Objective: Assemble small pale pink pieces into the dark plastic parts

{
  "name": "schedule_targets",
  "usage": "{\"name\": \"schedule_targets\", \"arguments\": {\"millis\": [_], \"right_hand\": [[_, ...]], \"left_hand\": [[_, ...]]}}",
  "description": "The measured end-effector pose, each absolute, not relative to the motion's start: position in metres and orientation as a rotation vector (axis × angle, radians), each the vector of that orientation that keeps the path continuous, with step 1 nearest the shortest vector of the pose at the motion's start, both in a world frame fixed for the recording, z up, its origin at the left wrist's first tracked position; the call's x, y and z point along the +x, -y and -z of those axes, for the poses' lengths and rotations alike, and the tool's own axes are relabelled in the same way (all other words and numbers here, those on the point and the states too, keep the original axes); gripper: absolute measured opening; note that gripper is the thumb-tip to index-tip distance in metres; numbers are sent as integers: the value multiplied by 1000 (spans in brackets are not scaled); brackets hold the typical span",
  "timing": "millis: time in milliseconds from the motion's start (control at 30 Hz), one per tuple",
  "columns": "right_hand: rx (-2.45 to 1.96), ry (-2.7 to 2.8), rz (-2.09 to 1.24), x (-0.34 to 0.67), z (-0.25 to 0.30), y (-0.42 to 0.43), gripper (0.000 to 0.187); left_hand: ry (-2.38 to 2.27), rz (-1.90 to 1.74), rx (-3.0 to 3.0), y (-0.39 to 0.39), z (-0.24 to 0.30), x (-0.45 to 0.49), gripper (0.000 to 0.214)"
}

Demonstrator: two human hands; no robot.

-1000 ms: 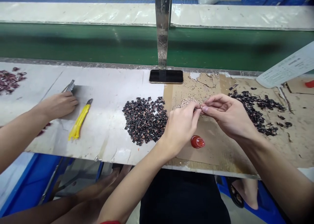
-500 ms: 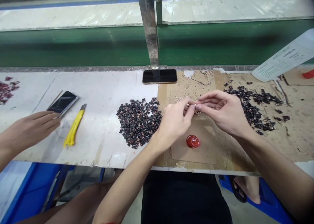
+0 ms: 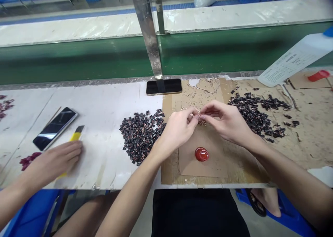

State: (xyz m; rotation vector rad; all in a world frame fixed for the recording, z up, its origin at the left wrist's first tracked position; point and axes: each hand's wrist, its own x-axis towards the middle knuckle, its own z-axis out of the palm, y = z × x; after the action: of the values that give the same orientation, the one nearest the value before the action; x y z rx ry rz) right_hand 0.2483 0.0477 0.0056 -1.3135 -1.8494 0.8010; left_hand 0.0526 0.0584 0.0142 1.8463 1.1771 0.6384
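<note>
My left hand and my right hand meet fingertip to fingertip over the cardboard. Both are closed in a pinch, and whatever sits between them is too small to name. Partly hidden below the fingers lies a heap of tiny copper-coloured pieces. Nearer me, a glossy red round thing rests on a cardboard square. Left of my left hand spreads a pile of small black pieces with coppery bits. Beyond my right hand is a second, looser pile of black pieces.
A phone lies at the metal post's foot. A white bottle leans at the right, near a red cap. At left, another person's hand covers part of a yellow utility knife, beside a second phone.
My hands stay pinched together, with only slight finger movement. The other person's hand has moved right, from the phone to over the yellow knife. The camera view has shifted slightly.
</note>
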Motion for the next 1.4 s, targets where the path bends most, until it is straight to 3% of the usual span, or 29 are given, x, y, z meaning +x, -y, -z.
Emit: {"name": "schedule_targets", "arguments": {"millis": [400,767,1400], "right_hand": [[-1248,1842,-1002,254,-2,-56,13],[-1304,1764,-944,244,1,-63,10],[-1284,1754,-845,246,3,-66,13]], "left_hand": [[-1164,-533,1852,-63,-14,46,21],[-1243,-566,1970,-66,-17,50,16],[-1088,-715,1373,-76,-2,45,11]]}}
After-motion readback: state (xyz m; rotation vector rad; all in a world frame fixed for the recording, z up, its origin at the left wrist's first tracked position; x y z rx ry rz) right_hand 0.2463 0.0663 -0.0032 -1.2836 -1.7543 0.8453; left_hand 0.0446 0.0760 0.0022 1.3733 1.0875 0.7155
